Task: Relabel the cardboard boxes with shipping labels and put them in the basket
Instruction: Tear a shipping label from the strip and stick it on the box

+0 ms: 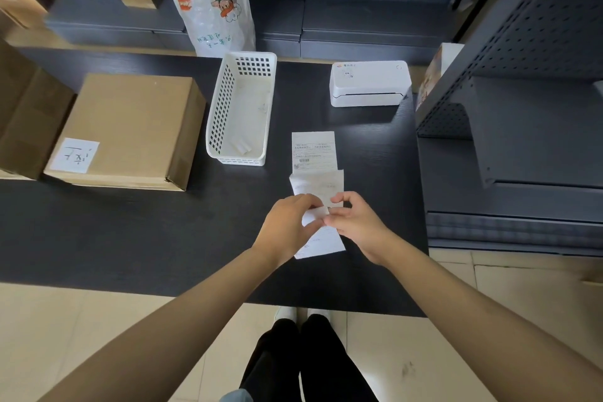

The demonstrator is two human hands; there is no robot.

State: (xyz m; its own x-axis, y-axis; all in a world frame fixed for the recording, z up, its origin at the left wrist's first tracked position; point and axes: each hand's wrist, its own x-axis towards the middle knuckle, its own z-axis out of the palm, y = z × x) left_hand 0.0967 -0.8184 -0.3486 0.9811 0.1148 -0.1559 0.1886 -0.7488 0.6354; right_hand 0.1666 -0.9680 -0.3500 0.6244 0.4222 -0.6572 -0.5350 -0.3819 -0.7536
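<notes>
On the left of the black counter [130,238] lies a flat cardboard box [130,127] with a small white note on its near corner. Right of it stands a white basket [217,111]. Further right, the left hand [287,225] and right hand [354,222] both pinch a strip of shipping labels [315,153] that lies on the counter. A white label printer [370,83] sits behind.

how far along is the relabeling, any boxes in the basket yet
Early. Done: shipping labels are printed, one lying flat on the table. In hand: the left hand and right hand pinch a label strip, apparently peeling it. Left: the cardboard box still shows its handwritten sticker, and the white basket holds no boxes.
</notes>
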